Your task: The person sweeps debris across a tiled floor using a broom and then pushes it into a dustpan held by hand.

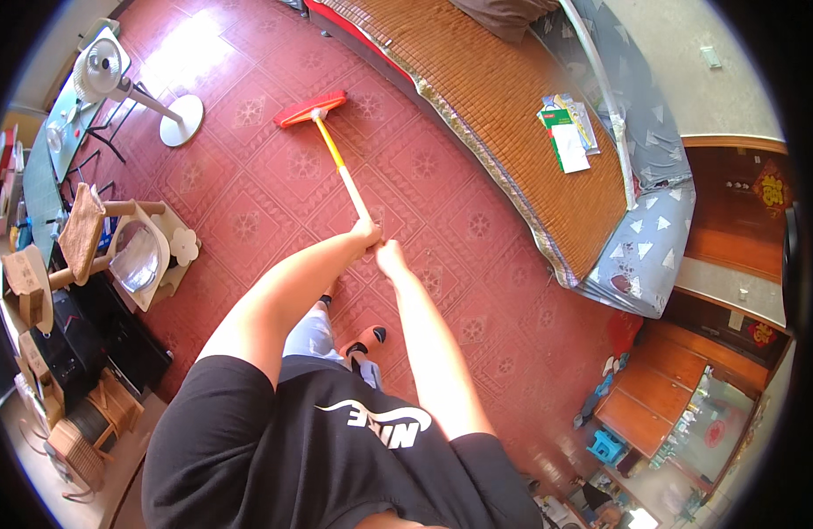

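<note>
Both of my hands are on the handle of a broom [332,147], whose stick is yellow at the upper part and pale nearer me. My left hand [390,258] grips the end of the stick, close to my body. Just beyond it, my right hand [366,233] is closed around the stick. The broom's wide red head [312,110] with red bristles rests on the red patterned tile floor [301,165], ahead of me and slightly to the left. My feet show below my forearms.
A sofa or daybed with a brown slatted mat [512,119] runs along the right, bearing books and papers [565,139]. At the left stand a white pedestal fan [181,121], a folding table [62,132] and a cat tree [142,254]. A blue stool [606,447] is at the lower right.
</note>
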A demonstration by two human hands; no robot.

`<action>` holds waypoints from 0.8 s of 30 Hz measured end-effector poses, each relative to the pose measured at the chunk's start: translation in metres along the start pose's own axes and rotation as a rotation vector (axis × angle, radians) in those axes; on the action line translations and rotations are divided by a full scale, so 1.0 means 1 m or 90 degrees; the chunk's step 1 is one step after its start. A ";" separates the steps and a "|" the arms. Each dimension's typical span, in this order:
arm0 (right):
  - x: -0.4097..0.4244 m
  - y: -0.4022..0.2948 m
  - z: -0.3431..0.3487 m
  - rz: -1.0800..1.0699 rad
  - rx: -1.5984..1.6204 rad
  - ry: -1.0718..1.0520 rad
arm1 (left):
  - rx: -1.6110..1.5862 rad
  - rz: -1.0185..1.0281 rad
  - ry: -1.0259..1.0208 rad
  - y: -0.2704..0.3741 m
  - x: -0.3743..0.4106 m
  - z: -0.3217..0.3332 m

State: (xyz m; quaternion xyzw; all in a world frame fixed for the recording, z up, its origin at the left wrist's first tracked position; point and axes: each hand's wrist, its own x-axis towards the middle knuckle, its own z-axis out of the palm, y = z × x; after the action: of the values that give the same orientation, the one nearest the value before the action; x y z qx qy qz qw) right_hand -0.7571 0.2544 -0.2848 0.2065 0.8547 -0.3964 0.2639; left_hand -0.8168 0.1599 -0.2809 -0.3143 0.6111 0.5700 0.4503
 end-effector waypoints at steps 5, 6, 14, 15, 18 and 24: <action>-0.048 0.045 0.005 0.099 0.147 -0.068 | 0.149 -0.032 0.073 -0.053 0.007 0.039; -0.085 0.049 -0.014 0.120 0.183 -0.082 | 0.193 -0.041 0.075 -0.072 -0.003 0.060; -0.325 0.057 -0.099 0.337 0.141 -0.100 | 0.329 -0.184 -0.267 -0.176 -0.180 0.158; -0.343 0.058 -0.100 0.362 0.152 -0.082 | 0.346 -0.195 -0.328 -0.182 -0.197 0.162; -0.385 0.078 -0.083 0.383 0.197 -0.019 | 0.420 -0.190 -0.412 -0.200 -0.225 0.169; -0.336 0.104 -0.071 0.246 0.164 0.025 | 0.443 -0.079 -0.130 -0.161 -0.214 0.166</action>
State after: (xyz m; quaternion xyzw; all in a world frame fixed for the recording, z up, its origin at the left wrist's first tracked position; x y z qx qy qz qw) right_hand -0.4586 0.3240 -0.0989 0.4060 0.7467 -0.4403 0.2895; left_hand -0.5555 0.2703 -0.1443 -0.1203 0.6999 0.3284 0.6228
